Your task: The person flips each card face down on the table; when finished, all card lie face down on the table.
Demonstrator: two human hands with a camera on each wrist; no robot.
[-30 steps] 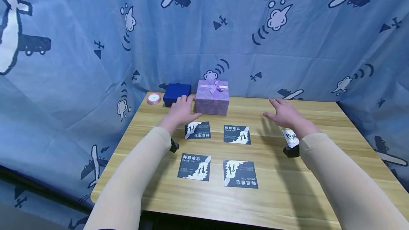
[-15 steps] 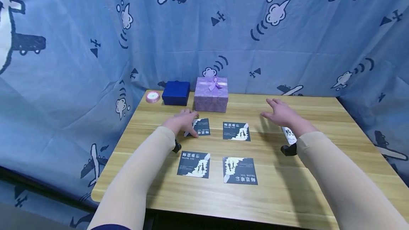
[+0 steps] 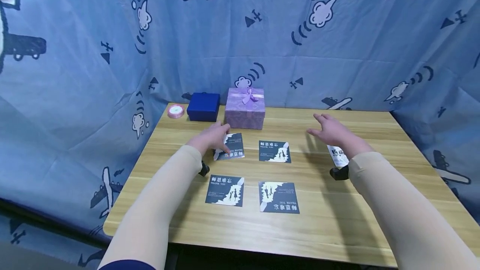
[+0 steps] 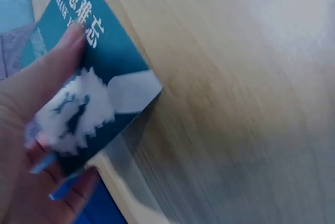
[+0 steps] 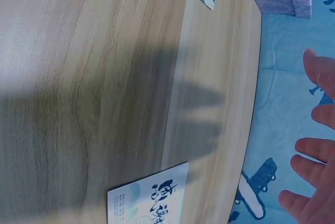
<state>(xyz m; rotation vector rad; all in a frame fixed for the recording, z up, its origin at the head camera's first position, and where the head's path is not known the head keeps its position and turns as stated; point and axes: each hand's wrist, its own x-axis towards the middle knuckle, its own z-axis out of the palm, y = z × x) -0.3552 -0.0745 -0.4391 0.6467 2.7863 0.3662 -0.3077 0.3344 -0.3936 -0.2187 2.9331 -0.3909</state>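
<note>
Near the purple box (image 3: 244, 113), left fingers (image 4: 81, 191) pinch 1 dark card (image 4: 102, 85).

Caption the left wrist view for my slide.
Left hand pinching a dark card with white lettering, tilted over the wooden table.

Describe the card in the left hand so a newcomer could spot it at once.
On the wooden table, find the bow-topped purple box at the back. Just in front of its left side is a dark card with white print. It is the only card pinched in fingers, those of the left hand.
</note>
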